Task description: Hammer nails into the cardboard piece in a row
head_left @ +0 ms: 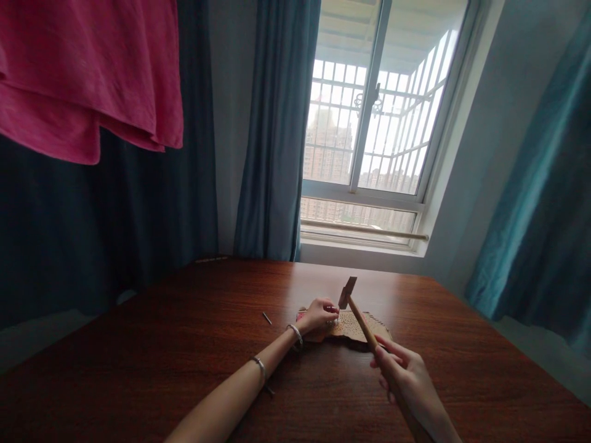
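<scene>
My right hand (pixel 404 372) is wrapped round the wooden handle of a hammer (pixel 362 321). The hammer's head is raised just above the fingertips of my left hand (pixel 321 314). Those fingertips are pinched together over a tan leather-like piece (pixel 355 326), marked with many small dark dots and ragged along its edges. What they pinch is too small to make out. Part of the piece is hidden behind my left hand, which wears bracelets at the wrist. To the left of that hand, a short thin metal rod (pixel 266 318) lies on the table.
All this is on a brown wooden table (pixel 184 344) with a glossy top. Behind it are a barred window (pixel 364 154) and blue curtains (pixel 272 135). A pink cloth (pixel 92 74) hangs at the upper left.
</scene>
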Motion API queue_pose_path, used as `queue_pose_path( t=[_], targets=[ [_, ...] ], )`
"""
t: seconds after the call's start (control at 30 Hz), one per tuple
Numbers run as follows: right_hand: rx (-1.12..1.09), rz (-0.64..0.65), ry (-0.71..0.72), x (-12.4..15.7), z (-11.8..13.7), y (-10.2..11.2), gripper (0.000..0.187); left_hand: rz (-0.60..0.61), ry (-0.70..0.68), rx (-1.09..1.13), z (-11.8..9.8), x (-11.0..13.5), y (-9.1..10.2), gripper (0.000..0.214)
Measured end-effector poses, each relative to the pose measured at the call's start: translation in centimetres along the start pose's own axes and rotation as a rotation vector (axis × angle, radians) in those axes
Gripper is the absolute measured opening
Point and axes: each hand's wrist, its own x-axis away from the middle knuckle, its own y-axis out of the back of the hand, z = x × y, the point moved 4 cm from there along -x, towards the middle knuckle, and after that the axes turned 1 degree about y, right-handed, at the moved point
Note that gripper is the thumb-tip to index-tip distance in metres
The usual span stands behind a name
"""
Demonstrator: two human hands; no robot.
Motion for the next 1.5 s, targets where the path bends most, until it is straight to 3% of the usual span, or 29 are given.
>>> queue_pose_path(
  t=[0.23, 0.37, 0.6, 0.73, 0.9, 1.07, 1.2, 1.37, 1.5],
  targets=[
    [0.027, -0.059, 0.057, 0.1, 0.2, 1.3, 0.065, 0.051, 0.052, 0.124, -0.1, 0.1, 0.5, 0.037],
    [0.134, -0.159, 0.095, -0.1, -0.1, 3.2, 0.068, 0.053, 0.063, 0.236, -0.5, -0.1, 1.4, 0.048],
    [0.588, -0.360, 0.132, -1.7, -2.2, 9.0, 0.054, -0.044, 0.001, 0.333, -2.5, -0.8, 4.8, 0.046],
    [0.824, -0.331, 0.089, -2.1, -3.0, 11.3, 0.044, -0.105, 0.046, 0.272, -2.8, -1.4, 6.3, 0.038],
    [1.063, -0.310, 0.059, -2.2, -3.6, 12.5, 0.043, -0.161, 0.119, 0.207, -2.6, -1.5, 6.9, 0.030],
    [1.200, -0.270, 0.046, -2.8, -4.3, 13.2, 0.042, -0.051, 0.153, 0.079, -3.1, 0.9, 7.1, 0.030],
    [1.278, -0.246, 0.029, -3.1, -4.9, 13.7, 0.041, 0.052, 0.131, -0.129, -3.3, 3.9, 7.8, 0.029],
    [1.352, -0.214, 0.074, -2.8, -5.2, 13.7, 0.040, 0.233, 0.140, -0.202, -3.7, 7.7, 9.0, 0.027],
    [1.413, -0.226, 0.077, -2.2, -5.2, 13.5, 0.039, 0.335, 0.132, -0.282, -5.2, 11.2, 10.0, 0.023]
  ],
)
